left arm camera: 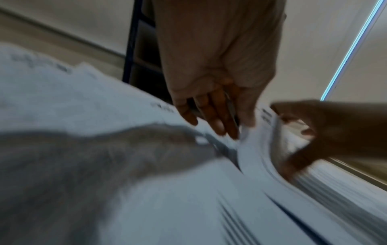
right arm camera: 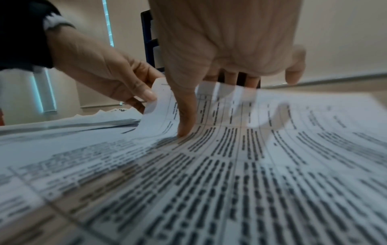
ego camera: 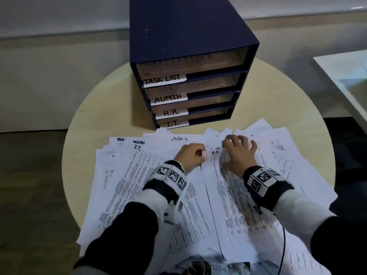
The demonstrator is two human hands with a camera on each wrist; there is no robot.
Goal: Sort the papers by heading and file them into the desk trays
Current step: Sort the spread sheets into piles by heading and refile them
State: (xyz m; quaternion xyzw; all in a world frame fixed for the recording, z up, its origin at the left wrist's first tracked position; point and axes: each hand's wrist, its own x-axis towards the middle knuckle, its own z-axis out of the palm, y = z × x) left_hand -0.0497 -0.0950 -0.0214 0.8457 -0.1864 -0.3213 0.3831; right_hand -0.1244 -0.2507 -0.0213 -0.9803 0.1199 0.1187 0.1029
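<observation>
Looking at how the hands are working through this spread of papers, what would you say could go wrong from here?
1. The left hand pinches only the corner of the I.T. sheet; it may tear, or a second sheet may lift along.
2. The right hand presses the overlapped papers, which could slide and mix headings.
3. Sheets overhanging the table might fall.

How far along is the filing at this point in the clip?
Early. Done: nothing visibly filed; the TASK LIST tray and ADMIN tray look empty, and the H.R. and I.T. slots are too shallow to judge. In hand: the left hand pinches the top corner of a sheet headed I.T., while the right hand presses on it. Left: the fanned papers on the table.
</observation>
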